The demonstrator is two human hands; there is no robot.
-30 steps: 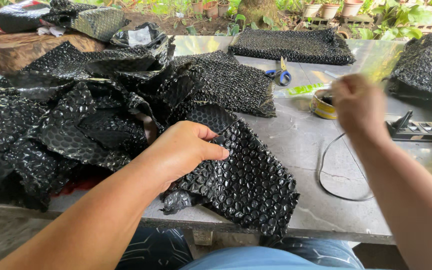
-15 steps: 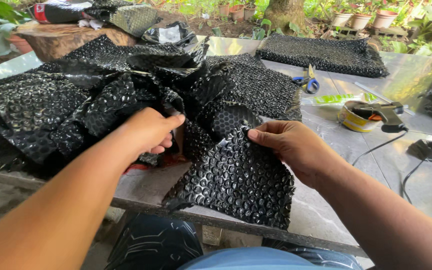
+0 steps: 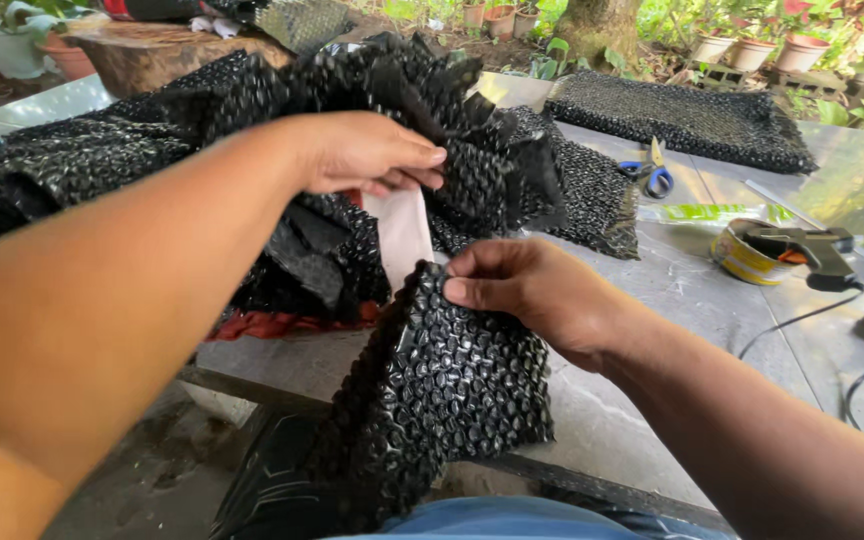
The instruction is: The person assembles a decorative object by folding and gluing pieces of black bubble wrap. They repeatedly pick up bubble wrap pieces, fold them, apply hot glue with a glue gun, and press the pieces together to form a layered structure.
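A black bubble-wrap pouch hangs in front of the table's near edge, its mouth up. My right hand pinches the pouch's upper edge. My left hand is higher and holds a pale pink flat strip that hangs down into the pouch's mouth. Behind the hands lies a big heap of black bubble-wrap pieces on the grey table.
Blue-handled scissors lie at the back. A black glue gun rests on a yellow tin, its cord trailing right. Another stack of black pouches sits far back. Flower pots stand beyond the table.
The pouch has been lifted off the table towards me. My left hand rose from the heap and now holds a pink strip at the pouch's mouth. My right hand keeps its grip.
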